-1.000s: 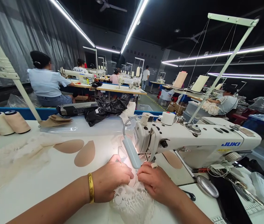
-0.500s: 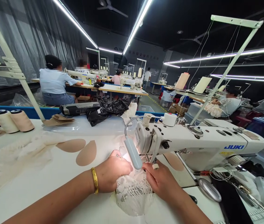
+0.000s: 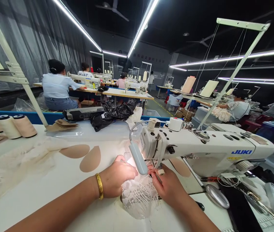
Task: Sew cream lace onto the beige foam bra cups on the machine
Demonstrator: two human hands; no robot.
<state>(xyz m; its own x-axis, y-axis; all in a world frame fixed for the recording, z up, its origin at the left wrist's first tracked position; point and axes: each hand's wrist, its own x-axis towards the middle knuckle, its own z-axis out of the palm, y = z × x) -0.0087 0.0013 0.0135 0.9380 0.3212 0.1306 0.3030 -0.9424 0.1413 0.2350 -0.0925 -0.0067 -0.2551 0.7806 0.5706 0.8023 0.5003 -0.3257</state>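
Observation:
White fringed lace fabric (image 3: 139, 198) lies under the head of a white sewing machine (image 3: 199, 145) and hangs toward me. My left hand (image 3: 118, 177), a gold bangle on its wrist, is closed on the lace's left edge. On the other side, beside the presser foot area, my right hand (image 3: 166, 183) pinches the lace's right edge. A grey lamp (image 3: 138, 159) on a bent neck lights the work and hides the needle and part of the fabric. Two beige teardrop pads (image 3: 90, 159) lie left of my left hand.
Sheer cream fabric (image 3: 18, 164) spreads over the left of the table. Thread cones (image 3: 25, 125) stand behind it. A black plastic bag (image 3: 115, 112) lies at the back. On the right are a silver mouse-shaped object (image 3: 217, 196) and a black phone-like slab (image 3: 240, 206). Co-workers sit farther off.
The lace has drawn slightly away from me, toward the machine. My right fingers have shifted a little at its edge; my left hand stays almost in place.

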